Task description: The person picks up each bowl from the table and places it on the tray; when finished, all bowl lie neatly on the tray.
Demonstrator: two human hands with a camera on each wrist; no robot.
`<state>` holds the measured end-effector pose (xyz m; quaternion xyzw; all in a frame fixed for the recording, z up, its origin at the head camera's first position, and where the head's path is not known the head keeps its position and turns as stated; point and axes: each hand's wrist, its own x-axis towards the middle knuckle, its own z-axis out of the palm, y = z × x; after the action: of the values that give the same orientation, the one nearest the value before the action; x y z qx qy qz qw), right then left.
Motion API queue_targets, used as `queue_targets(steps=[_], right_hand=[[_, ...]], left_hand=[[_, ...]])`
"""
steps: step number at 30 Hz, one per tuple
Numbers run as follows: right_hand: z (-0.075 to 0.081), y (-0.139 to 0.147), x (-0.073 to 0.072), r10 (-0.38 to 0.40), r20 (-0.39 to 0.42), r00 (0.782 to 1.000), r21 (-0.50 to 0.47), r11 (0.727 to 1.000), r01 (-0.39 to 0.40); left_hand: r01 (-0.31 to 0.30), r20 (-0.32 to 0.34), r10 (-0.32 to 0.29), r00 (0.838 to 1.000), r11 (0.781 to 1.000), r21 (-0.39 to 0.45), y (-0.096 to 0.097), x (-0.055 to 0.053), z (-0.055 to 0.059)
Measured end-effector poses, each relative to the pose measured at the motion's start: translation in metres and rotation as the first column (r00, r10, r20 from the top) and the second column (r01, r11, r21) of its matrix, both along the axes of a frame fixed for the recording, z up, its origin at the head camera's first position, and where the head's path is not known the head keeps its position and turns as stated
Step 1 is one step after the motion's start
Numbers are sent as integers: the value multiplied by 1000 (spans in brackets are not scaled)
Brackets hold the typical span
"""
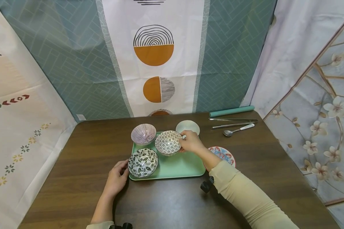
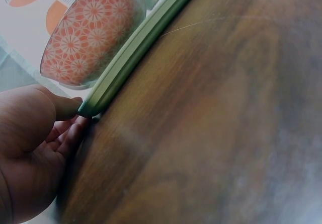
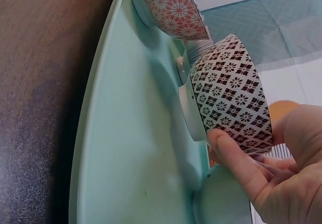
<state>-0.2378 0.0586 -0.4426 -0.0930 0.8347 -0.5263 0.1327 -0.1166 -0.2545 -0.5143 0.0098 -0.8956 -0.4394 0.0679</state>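
Observation:
My right hand (image 1: 191, 141) grips a bowl with a small dark floral pattern (image 1: 168, 142) by its side. In the right wrist view its white foot hangs above the green tray (image 3: 126, 148), with a shadow under it. My left hand (image 2: 30, 143) pinches the tray's near left corner, thumb on the rim and fingers at its underside. Close to that corner stands a leaf-patterned bowl (image 1: 143, 163), its outside red with white flowers. Behind it is a purple-striped bowl (image 1: 143, 134) at the tray's back left. A pale bowl (image 1: 187, 126) stands at the back, partly behind my right hand.
A red and blue patterned plate (image 1: 222, 154) lies right of the tray, partly hidden by my right forearm. Metal tongs (image 1: 232, 123), a spoon (image 1: 238, 129) and a teal tube-like roll (image 1: 231, 111) lie at the table's back right. Fabric backdrops surround the wooden table (image 1: 83, 159).

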Motion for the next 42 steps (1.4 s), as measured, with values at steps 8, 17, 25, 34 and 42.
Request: queue_targets(steps=[8,17,25,34,42], right_hand=[[-1,-5,4,-3,-31,1000,50,999,4],[-7,-11,6,-7,-85,996,91,996,14],[-10,-13,8,-11,-114,993,99,995,22],[8,-1,11,70,-118,991,249,968,-39],[28,36,11,137,-229,964,350,935,-50]], left_hand=[[-3,-14,3,1000,1000,-8,0,1,0],[3,-29,-4,1000,1000,-17,-1,-1,0],[2,-28,-3,1000,1000,-15,0,-1,0],[7,-29,-7,1000,1000,-11,-1,-1,0],[11,-18,-11,1000,1000,-17,-1,0,-1]])
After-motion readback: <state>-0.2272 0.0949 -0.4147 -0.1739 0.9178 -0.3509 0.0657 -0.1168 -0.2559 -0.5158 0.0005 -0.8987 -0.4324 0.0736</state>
